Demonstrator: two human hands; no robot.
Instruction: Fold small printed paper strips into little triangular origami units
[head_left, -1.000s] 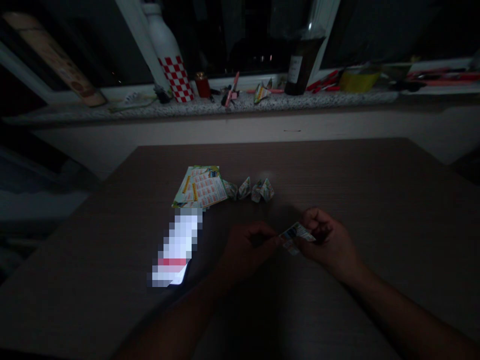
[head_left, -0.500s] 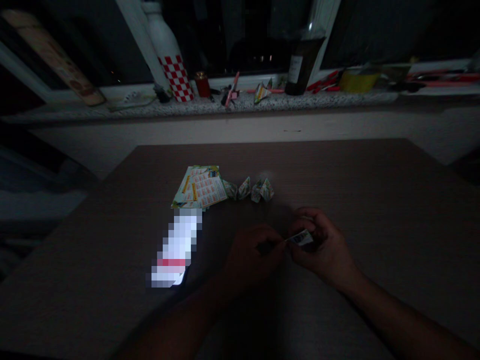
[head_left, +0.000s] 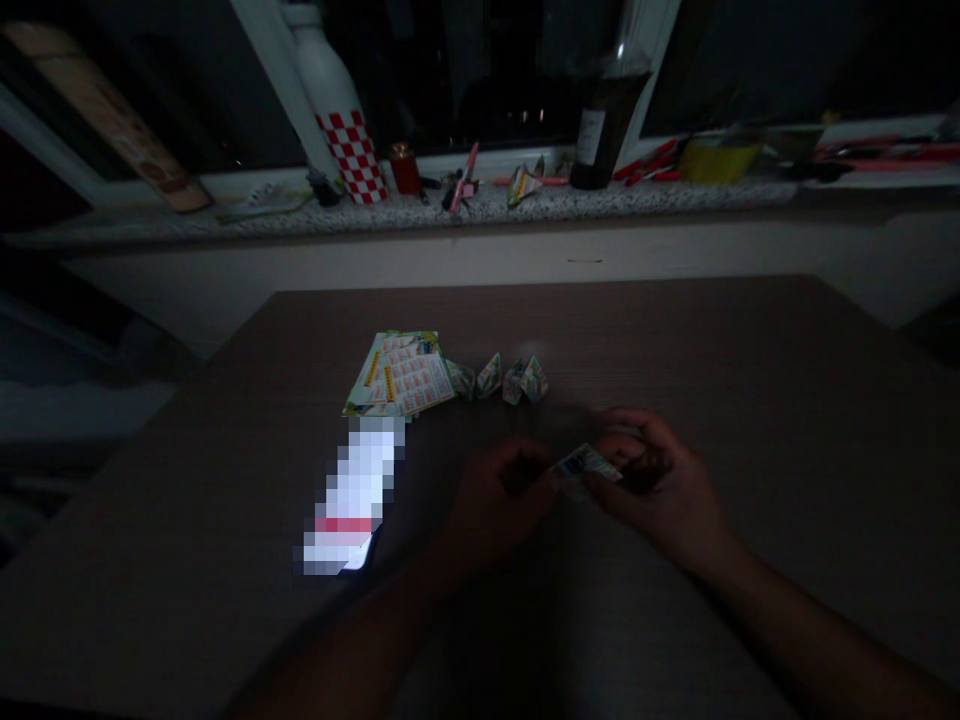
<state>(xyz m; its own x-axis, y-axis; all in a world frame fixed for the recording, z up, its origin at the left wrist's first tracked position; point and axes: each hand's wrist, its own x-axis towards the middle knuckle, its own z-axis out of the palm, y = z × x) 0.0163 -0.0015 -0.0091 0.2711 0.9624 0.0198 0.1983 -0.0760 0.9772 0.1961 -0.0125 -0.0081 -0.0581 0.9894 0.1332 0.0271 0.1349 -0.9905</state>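
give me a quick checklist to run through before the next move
1. Left hand on the held paper: ok, at its left corner.
2. Right hand gripping it: ok, from the right.
3. Phone clear of both hands: ok, apart.
4. Folded pieces clear of both hands: ok, lying beyond them.
5. Light: not ok, dim, left hand shadowed.
6. Creases lined up: cannot tell, too dark.

Small folded printed paper (head_left: 585,463), handheld

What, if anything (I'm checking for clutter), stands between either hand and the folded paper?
Nothing visible: the left hand touches the folded paper at its left, the right hand at its right. The phone lies left of both.
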